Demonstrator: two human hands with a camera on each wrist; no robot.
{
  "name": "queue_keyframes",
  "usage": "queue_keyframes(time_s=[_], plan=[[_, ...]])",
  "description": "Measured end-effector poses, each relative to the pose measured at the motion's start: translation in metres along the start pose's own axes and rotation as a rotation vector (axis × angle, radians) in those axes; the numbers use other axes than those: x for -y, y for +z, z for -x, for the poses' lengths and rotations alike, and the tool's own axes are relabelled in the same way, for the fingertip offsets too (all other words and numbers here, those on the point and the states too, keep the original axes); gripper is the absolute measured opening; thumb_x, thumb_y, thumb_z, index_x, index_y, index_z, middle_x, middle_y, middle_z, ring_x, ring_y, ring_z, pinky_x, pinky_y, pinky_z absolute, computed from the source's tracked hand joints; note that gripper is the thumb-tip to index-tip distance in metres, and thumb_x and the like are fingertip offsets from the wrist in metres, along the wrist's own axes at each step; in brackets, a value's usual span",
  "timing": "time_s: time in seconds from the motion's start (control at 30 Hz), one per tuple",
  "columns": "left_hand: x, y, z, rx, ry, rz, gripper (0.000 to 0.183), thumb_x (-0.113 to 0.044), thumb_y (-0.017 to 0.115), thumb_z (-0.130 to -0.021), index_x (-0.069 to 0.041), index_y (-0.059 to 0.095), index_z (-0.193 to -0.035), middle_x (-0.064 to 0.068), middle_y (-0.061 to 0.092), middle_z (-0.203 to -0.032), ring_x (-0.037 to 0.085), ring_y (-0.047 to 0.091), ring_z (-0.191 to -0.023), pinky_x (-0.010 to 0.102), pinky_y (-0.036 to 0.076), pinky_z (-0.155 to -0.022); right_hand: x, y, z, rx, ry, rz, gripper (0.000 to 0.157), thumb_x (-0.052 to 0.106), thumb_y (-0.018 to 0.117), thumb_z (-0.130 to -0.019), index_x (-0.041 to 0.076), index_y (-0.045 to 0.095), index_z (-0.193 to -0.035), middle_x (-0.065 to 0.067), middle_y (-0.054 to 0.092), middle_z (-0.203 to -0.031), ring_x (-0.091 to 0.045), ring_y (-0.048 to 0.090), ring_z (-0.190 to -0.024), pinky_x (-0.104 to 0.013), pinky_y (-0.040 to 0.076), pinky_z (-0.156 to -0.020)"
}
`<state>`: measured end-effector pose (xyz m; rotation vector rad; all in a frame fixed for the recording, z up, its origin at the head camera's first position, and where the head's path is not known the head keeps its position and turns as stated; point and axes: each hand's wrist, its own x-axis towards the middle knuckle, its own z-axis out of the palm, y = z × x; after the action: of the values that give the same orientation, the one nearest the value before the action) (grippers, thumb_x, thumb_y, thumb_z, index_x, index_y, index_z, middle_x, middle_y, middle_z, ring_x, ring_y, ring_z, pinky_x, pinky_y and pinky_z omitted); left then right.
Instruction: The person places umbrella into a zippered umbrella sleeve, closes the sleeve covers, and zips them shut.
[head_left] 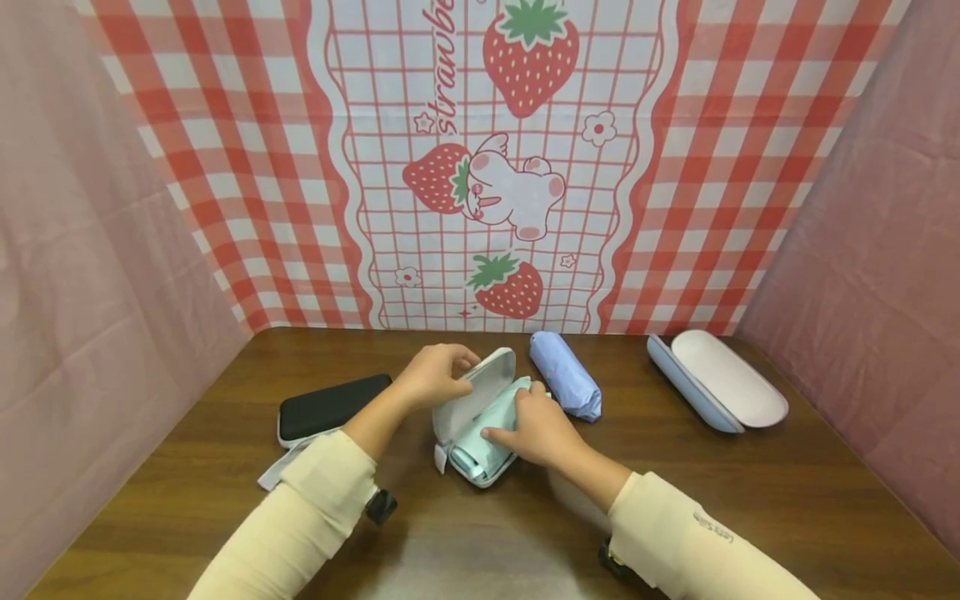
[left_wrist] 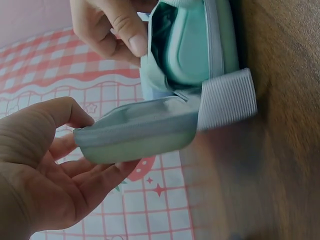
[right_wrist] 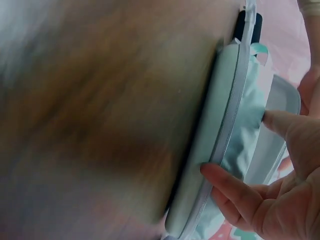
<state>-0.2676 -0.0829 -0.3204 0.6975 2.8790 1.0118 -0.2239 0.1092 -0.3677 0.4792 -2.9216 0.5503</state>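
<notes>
A mint zip case (right_wrist: 212, 125) lies unzipped on the table before me, its lid (head_left: 480, 386) raised. My left hand (head_left: 438, 375) pinches the lid's rim, thumb inside and fingers along the outer shell in the left wrist view. Inside the base is a mint folded bundle (head_left: 487, 437) that looks like a compact umbrella, with a small strap loop showing. With my right hand (head_left: 542, 425) I grip this bundle; the thumb lies on its fabric and a fingertip touches the case's zipped edge. A ribbed grey tab (left_wrist: 227, 100) hangs at the case's hinge end.
Left of my hands lies a black case (head_left: 333, 408) with a grey strap, partly behind my left arm. A blue wrapped roll (head_left: 564, 375) sits just beyond my right hand. Far right, a blue case with pale interior (head_left: 727, 379) stands open. A strawberry-print cloth hangs behind.
</notes>
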Motion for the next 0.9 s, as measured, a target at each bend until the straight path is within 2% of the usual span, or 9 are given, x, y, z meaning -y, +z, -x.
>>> queue_keyframes(time_s=[0.17,0.37,0.43,0.57,0.63,0.7,0.8,0.9], plan=[[-0.005,0.002,-0.002,-0.021,0.061,-0.106,0.031,-0.005,0.07,-0.079,-0.007,0.07,-0.11,0.01,0.07,-0.109,0.026,0.064,-0.101,0.037,0.052,-0.082,0.008,0.002,0.004,-0.013,0.001,-0.014,0.07,0.046,0.077,-0.079,-0.016,0.059,-0.105,-0.03,0.053,-0.106,-0.028,0.058,-0.074,-0.041,0.053,-0.065],[-0.005,0.002,-0.001,-0.037,0.076,-0.155,0.029,-0.007,0.07,-0.08,-0.006,0.07,-0.109,0.009,0.07,-0.106,0.027,0.064,-0.101,0.039,0.051,-0.085,0.002,-0.009,0.005,-0.005,-0.051,-0.014,0.05,0.035,0.081,-0.076,-0.007,0.065,-0.099,-0.015,0.057,-0.09,-0.023,0.056,-0.074,-0.041,0.051,-0.065],[-0.002,0.0,0.001,-0.031,0.066,-0.146,0.029,-0.008,0.07,-0.081,-0.007,0.07,-0.11,0.009,0.07,-0.107,0.027,0.064,-0.101,0.04,0.052,-0.085,-0.006,-0.017,0.002,-0.02,-0.096,-0.01,0.048,0.029,0.082,-0.075,-0.005,0.067,-0.106,-0.012,0.057,-0.09,-0.023,0.055,-0.077,-0.04,0.049,-0.067],[0.004,-0.007,0.006,0.006,0.049,-0.117,0.038,-0.01,0.07,-0.081,-0.009,0.066,-0.119,0.01,0.069,-0.109,0.027,0.064,-0.101,0.04,0.052,-0.082,-0.027,-0.032,-0.008,-0.032,-0.279,-0.004,0.051,0.018,0.083,-0.073,0.0,0.066,-0.118,-0.016,0.058,-0.103,-0.028,0.055,-0.092,-0.043,0.048,-0.079],[0.007,-0.011,0.007,0.035,0.051,-0.108,0.046,-0.008,0.069,-0.081,-0.01,0.062,-0.126,0.011,0.068,-0.109,0.026,0.064,-0.1,0.039,0.052,-0.078,-0.038,-0.035,-0.013,-0.011,-0.384,0.006,0.049,0.014,0.083,-0.074,0.002,0.067,-0.118,-0.02,0.058,-0.113,-0.033,0.055,-0.104,-0.046,0.047,-0.087],[0.009,-0.013,0.007,0.063,0.052,-0.099,0.051,-0.006,0.068,-0.081,-0.011,0.059,-0.131,0.011,0.068,-0.109,0.025,0.063,-0.099,0.037,0.052,-0.075,-0.044,-0.034,-0.016,0.028,-0.455,0.002,0.044,0.011,0.082,-0.075,0.001,0.068,-0.115,-0.021,0.058,-0.115,-0.035,0.055,-0.107,-0.047,0.048,-0.089],[0.01,-0.015,0.007,0.083,0.06,-0.103,0.05,-0.004,0.068,-0.082,-0.011,0.059,-0.131,0.011,0.068,-0.109,0.024,0.063,-0.098,0.034,0.051,-0.072,-0.048,-0.027,-0.017,0.032,-0.485,0.028,0.035,0.012,0.082,-0.075,0.001,0.069,-0.106,-0.016,0.062,-0.105,-0.029,0.06,-0.097,-0.041,0.051,-0.083],[0.009,-0.015,0.008,0.075,0.068,-0.109,0.046,-0.002,0.067,-0.081,-0.01,0.062,-0.126,0.01,0.068,-0.109,0.025,0.063,-0.099,0.034,0.051,-0.073,-0.044,-0.02,-0.014,-0.024,-0.462,0.064,0.032,0.017,0.084,-0.072,0.003,0.068,-0.095,-0.008,0.06,-0.089,-0.021,0.059,-0.082,-0.036,0.051,-0.072]])
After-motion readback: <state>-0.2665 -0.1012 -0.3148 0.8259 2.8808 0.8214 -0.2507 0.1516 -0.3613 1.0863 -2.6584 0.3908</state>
